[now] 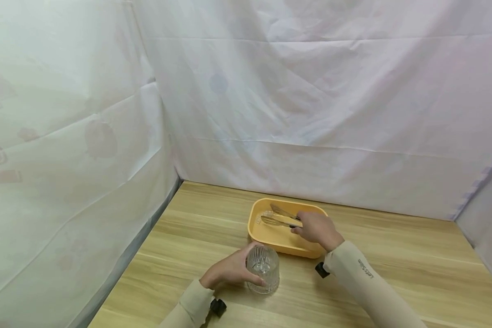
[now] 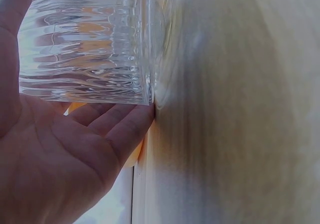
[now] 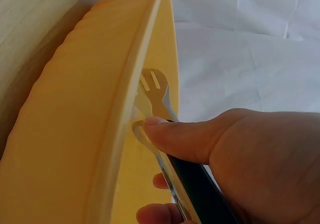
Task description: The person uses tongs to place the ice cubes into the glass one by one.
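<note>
A clear ribbed glass (image 1: 264, 271) stands on the wooden table in front of the tub. My left hand (image 1: 234, 268) holds it from the left, thumb on the near side and fingers round the far side; the left wrist view shows the ribbed wall (image 2: 85, 49) close against the fingers. Over the yellow tub (image 1: 270, 242), my right hand (image 1: 317, 229) grips metal tongs (image 1: 276, 222) with black handles. Their slotted heads (image 3: 154, 84) are apart and point down into the tub. Beside the heads, a small clear thing (image 1: 264, 216) lies at the tub's left end.
The wooden table (image 1: 180, 255) reaches to white cloth sheets (image 1: 311, 114) at the back and on the left. A black wrist strap piece (image 1: 218, 307) shows at the left cuff, another (image 1: 322, 270) at the right.
</note>
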Action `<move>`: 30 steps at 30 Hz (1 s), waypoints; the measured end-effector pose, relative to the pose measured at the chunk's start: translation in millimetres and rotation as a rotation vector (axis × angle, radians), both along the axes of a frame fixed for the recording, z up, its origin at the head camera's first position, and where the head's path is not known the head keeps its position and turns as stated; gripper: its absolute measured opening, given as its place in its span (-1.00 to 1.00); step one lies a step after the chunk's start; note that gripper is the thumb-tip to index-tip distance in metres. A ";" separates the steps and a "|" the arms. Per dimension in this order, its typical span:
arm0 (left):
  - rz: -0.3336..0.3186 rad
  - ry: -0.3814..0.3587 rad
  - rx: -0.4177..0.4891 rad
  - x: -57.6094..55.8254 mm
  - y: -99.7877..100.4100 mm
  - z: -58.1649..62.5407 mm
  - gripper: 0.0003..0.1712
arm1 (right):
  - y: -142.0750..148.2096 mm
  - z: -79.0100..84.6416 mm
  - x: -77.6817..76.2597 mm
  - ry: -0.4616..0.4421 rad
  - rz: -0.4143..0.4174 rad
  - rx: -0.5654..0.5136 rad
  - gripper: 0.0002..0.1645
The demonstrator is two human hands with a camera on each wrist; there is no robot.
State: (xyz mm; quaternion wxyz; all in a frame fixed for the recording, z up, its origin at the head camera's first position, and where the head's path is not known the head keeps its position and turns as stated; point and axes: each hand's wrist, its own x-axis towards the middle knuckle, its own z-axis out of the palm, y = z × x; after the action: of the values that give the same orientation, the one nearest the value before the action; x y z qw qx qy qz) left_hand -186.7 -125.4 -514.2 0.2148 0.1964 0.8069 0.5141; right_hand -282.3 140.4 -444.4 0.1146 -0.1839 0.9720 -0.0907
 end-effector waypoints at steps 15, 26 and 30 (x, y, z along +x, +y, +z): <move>0.008 -0.004 0.015 0.1 0.3 -0.9 -0.01 | -6.6 -6.8 -1.5 0.018 0.072 0.007 -0.79; 0.013 -0.030 0.038 0.7 -0.7 2.4 -0.04 | -1.6 -0.4 12.5 -0.025 0.015 -0.014 -0.84; 0.006 -0.028 0.043 1.2 -0.3 1.5 -0.04 | 3.0 4.0 21.9 -0.050 -0.002 -0.006 -0.81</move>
State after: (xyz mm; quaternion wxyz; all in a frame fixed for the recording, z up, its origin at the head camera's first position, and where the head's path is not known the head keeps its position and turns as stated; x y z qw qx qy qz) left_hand -185.5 -125.7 -512.7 0.2199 0.1914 0.7931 0.5348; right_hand -260.4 143.4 -440.3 0.1381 -0.1812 0.9687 -0.0983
